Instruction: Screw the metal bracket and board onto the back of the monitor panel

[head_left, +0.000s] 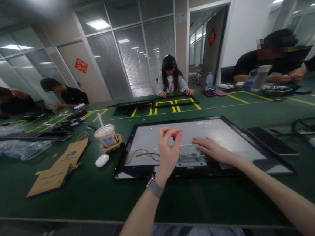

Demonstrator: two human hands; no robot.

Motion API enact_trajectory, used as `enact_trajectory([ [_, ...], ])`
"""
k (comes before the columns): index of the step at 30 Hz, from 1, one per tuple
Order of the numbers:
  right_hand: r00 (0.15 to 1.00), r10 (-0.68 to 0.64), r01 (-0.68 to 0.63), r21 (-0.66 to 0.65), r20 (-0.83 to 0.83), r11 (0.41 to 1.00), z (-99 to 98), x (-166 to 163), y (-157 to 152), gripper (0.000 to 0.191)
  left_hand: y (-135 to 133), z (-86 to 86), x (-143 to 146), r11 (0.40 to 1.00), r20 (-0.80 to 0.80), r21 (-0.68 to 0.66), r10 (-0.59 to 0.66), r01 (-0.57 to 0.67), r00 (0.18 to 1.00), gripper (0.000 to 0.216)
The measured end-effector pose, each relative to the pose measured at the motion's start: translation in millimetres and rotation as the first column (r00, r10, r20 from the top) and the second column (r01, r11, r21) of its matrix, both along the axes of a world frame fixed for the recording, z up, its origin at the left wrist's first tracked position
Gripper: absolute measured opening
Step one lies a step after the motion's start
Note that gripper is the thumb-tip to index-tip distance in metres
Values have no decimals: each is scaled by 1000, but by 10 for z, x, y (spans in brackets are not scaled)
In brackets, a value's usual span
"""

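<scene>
A large flat display panel (148, 135) with a silver-grey back and black frame lies on the table in front of me. My left hand (168, 146), with a watch on its wrist, is raised over the panel's middle. Its fingers are closed around a screwdriver (176, 134) with a red handle; the tip points down and is hard to make out. Under it is a metal bracket with connectors (191, 159). My right hand (209, 149) rests flat on the panel to the right of the bracket, fingers stretched out. Thin cables (142, 152) run along the panel's left part.
Left of the panel are an iced drink cup (106, 136), a white mouse (102, 160) and a paper bag (67, 160). A dark flat panel (269, 140) and black cables (303, 126) lie at right. Across the green table, a person (171, 76) sits; others work at both sides.
</scene>
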State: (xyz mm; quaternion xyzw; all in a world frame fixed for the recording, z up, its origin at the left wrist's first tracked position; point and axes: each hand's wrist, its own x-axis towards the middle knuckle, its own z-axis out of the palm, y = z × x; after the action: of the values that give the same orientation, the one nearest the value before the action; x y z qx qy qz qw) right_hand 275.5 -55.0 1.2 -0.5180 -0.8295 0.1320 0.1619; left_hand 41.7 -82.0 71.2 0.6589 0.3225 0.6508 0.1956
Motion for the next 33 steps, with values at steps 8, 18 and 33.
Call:
enact_trajectory([
  [8,1000,-5,5,-12,3,1000,7,-5,3,62,-4,-10,-7,993,64,-75,-86,91,994,30],
  [18,1000,-2,2,16,12,1000,-9,-9,7,62,19,-16,5,1000,6,-16,-2,2,1000,18],
  [33,1000,2,-2,15,-3,1000,-13,-3,3,62,13,-1,2,1000,8,11,9,-9,1000,12],
])
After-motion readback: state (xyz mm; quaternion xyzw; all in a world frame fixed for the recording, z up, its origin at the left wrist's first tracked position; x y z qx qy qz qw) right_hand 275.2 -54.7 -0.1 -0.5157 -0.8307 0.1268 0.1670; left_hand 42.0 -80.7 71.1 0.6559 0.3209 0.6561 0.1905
